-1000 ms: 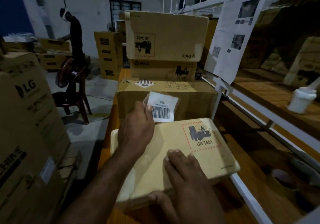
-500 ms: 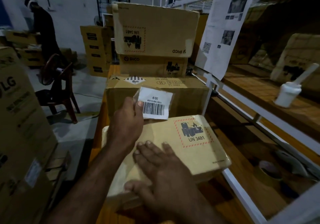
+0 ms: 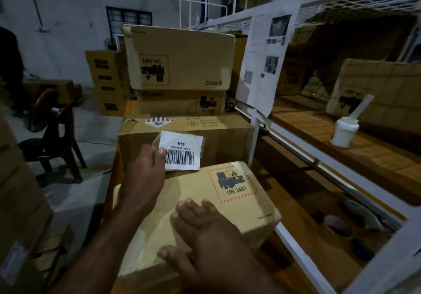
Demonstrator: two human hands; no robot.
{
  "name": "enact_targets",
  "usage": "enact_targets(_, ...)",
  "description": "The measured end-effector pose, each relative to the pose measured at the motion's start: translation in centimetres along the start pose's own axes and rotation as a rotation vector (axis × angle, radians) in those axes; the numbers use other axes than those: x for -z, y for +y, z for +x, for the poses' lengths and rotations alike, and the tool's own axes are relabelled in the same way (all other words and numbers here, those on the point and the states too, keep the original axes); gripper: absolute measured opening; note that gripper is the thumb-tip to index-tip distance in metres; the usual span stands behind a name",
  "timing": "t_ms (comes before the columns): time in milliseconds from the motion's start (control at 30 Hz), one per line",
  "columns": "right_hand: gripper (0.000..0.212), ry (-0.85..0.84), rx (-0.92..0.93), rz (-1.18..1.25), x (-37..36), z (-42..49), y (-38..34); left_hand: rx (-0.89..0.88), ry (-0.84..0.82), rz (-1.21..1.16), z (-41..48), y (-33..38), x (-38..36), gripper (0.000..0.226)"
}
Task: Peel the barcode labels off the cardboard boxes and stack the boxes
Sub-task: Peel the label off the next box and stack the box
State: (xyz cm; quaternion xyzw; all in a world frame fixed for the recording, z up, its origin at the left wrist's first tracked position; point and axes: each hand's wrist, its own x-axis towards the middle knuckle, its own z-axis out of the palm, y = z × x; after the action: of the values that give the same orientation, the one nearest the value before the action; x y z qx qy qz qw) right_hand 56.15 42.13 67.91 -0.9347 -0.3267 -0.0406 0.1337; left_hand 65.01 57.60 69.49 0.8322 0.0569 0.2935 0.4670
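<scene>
A flat cardboard box with a red-bordered UN 3481 mark lies in front of me on a wooden surface. My left hand pinches a white barcode label in clear film, held up just above the box's far edge. My right hand lies flat on the box top, fingers spread, thumb over the near edge. Behind the box stands a stack of cardboard boxes, the top one printed upside down.
A white metal shelf frame runs along the right, with a white glue bottle on its wooden shelf and a tape roll lower down. A paper sheet hangs from the frame. A dark chair and large cartons stand left.
The view has swung right, so the person at the far left slid almost out of frame. My left hand keeps the peeled label raised; my right hand shifted slightly on the box.
</scene>
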Motion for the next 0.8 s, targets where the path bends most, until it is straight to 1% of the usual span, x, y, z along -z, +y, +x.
enact_targets(100,0.092,0.000,-0.045,-0.008,1.1,-0.3,2.0,0.005,-0.018,-0.018,-0.2,-0.2,0.2,0.025)
enact_targets(200,0.090,-0.093,-0.140,-0.114,1.5,1.0,1.8,0.031,-0.046,-0.060,0.0,-0.3,0.1,0.022)
enact_targets(333,0.104,-0.048,-0.197,-0.156,0.0,4.1,-0.3,0.030,-0.029,-0.065,0.4,-0.5,0.0,0.021)
enact_targets(433,0.100,-0.042,-0.117,-0.149,-0.5,4.7,-1.3,0.047,-0.032,-0.121,0.7,-1.1,0.0,0.025)
enact_targets(500,0.095,-0.057,0.025,-0.179,-1.2,2.9,-1.8,0.049,-0.048,-0.094,0.6,-0.9,0.1,0.025)
enact_targets(533,0.092,-0.030,0.095,-0.201,-1.5,1.6,-1.9,0.042,-0.046,-0.075,0.5,-0.9,0.0,0.025)
enact_targets(567,0.088,-0.009,0.129,-0.212,-1.4,0.6,-1.6,0.036,-0.037,-0.073,0.4,-0.7,-0.1,0.025)
enact_targets(600,0.085,-0.022,0.113,-0.193,-1.0,0.1,-0.7,0.032,-0.031,-0.080,0.2,-0.6,-0.1,0.025)
enact_targets(667,0.083,-0.104,-0.043,-0.108,0.4,0.1,1.9,0.037,-0.030,-0.101,-0.1,-0.4,0.1,0.024)
enact_targets(733,0.082,-0.077,-0.204,-0.120,1.7,1.1,3.9,0.055,-0.046,-0.084,-0.3,-0.2,0.2,0.024)
enact_targets(767,0.086,-0.067,-0.258,-0.149,1.7,1.8,4.1,0.054,-0.047,-0.065,-0.4,0.0,0.2,0.025)
enact_targets(800,0.094,-0.049,-0.271,-0.169,1.5,2.4,3.4,0.052,-0.040,-0.056,-0.3,0.1,0.3,0.025)
